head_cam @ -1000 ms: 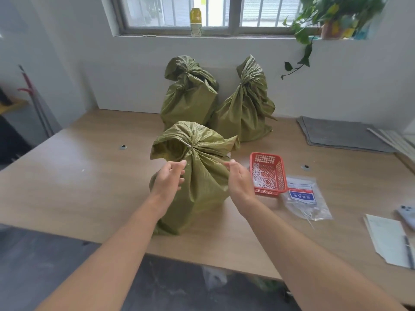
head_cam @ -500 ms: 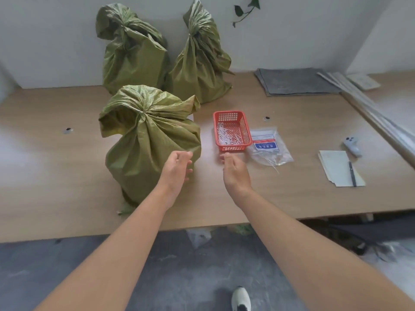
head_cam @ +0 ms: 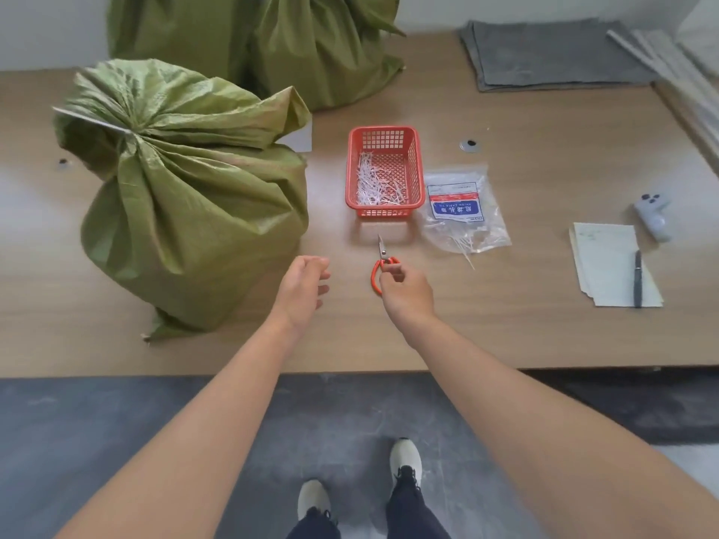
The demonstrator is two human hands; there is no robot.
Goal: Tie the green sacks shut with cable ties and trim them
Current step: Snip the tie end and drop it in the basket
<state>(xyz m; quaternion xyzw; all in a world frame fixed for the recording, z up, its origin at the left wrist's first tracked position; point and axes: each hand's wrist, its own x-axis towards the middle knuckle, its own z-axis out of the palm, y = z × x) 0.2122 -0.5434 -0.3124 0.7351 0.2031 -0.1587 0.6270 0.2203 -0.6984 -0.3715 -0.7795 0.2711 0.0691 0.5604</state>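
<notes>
One red basket point(head_cam: 383, 213) sits just beyond the scissors point(head_cam: 382, 252).

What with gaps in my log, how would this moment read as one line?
right hand: grips scissors; left hand: open, empty; near sack: tied, tail untrimmed

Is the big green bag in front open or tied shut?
Tied shut. The neck of the front green sack is bunched tight, and the long tail of a white cable tie sticks out of it to the left.

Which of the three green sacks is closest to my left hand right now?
The front sack, just left of your left hand near the table's front edge. The back-left sack and back-right sack stand by the wall behind it.
</notes>
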